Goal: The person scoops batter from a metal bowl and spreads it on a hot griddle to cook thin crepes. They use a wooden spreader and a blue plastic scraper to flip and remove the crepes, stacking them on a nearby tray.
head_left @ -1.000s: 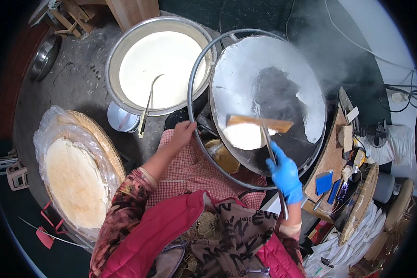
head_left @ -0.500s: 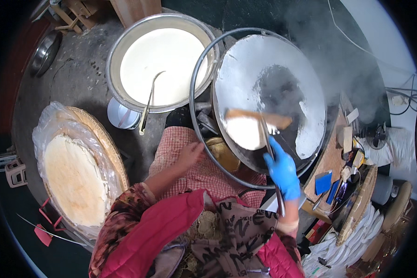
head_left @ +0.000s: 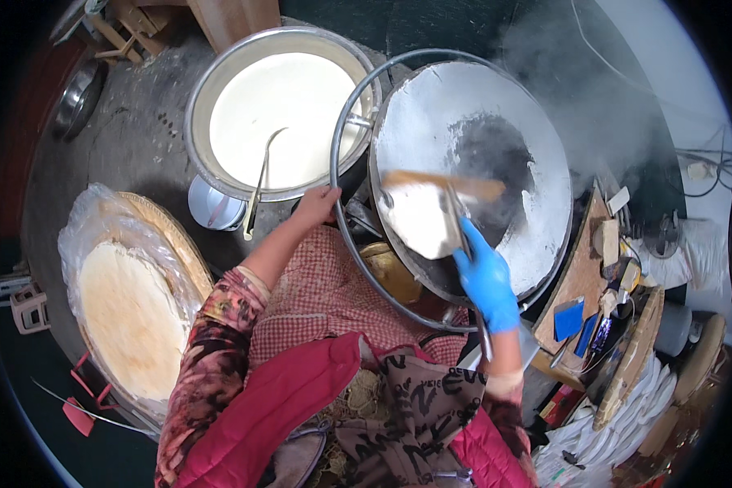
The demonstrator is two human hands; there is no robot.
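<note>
Big round pan point(head_left: 496, 167), upper right of frame: black middle, thin white coat point(head_left: 427, 114) around, thick white batter puddle point(head_left: 417, 221) beside flat wooden scraper point(head_left: 439, 183). Blue-gloved right hand point(head_left: 490, 283) closed round scraper's handle point(head_left: 484, 340). Left hand point(head_left: 317, 206) touches grey ring point(head_left: 334, 159); can't tell if gripping.

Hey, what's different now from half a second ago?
The left hand moved up in the picture and is now at the metal ring's left side; its grip is unclear. The gloved right hand shifted slightly up and left, moving the wooden scraper the same way across the griddle. The right hand stayed on the scraper; the ladle stayed in the basin.
</note>
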